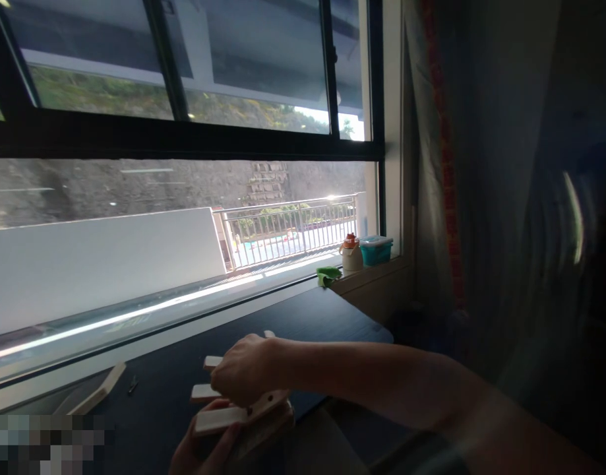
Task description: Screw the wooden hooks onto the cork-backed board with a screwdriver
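A pale wooden frame with several slats (221, 418) lies over the near edge of the dark table. One of its pieces shows two dark holes. My left hand (208, 452) grips the nearest slat from below, thumb on the near side and fingers behind it. Over the middle of the frame, my right hand (248, 369) is closed, knuckles up, and its fingertips are hidden beneath it. Whatever it pinches cannot be made out. Two further slat ends stick out to the left of that hand, and another light end shows just behind it.
On the dark table (293, 316), a curved pale wooden piece (102, 389) and a small dark metal part (133, 385) lie at the left. A green cloth (328, 276), a bottle (351, 254) and a teal box (376, 251) stand along the sill. A window spans the back.
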A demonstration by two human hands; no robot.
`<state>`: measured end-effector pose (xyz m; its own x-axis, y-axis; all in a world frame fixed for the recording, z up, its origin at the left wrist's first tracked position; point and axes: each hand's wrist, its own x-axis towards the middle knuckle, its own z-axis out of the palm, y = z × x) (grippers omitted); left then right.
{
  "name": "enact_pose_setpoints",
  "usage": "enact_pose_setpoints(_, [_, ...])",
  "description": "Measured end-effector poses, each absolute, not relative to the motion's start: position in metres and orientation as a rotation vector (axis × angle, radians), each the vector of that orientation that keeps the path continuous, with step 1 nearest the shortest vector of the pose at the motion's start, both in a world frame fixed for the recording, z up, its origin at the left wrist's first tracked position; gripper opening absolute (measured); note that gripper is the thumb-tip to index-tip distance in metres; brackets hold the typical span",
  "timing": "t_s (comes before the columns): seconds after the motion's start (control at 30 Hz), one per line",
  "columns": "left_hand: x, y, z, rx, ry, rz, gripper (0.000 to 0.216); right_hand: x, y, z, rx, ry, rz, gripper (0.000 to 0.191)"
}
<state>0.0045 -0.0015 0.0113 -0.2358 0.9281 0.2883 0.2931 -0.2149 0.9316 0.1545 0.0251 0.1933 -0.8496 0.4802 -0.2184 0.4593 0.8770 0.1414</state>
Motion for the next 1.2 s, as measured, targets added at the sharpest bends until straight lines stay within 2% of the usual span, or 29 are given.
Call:
enact_pose_setpoints(0.2, [0.004, -0.001, 0.003, 1.522, 1.507, 1.479, 0.054, 0.159, 0.037, 0.182, 0.751, 2.809, 0.101, 0.022])
enact_pose_setpoints(0.5, [0.009, -0.007, 0.016, 1.551, 1.510, 1.486, 0.051, 0.163, 0.036, 0.187, 0.923, 2.777, 0.153, 0.032])
enact_pose_setpoints(0.87, [0.010, -0.007, 0.011, 1.533, 1.546, 1.511, 0.052, 0.158, 0.030, 0.183, 0.565, 2.828, 0.234, 0.012])
enact_pose_setpoints(1.07, [0.010, -0.006, 0.007, 1.542, 1.498, 1.489, 0.049, 0.160, 0.039, 0.170, 0.763, 2.847, 0.257, 0.026])
enact_pose_setpoints(1.2, [0.012, -0.009, 0.014, 1.548, 1.506, 1.487, 0.050, 0.160, 0.038, 0.172, 0.951, 2.775, 0.283, 0.026])
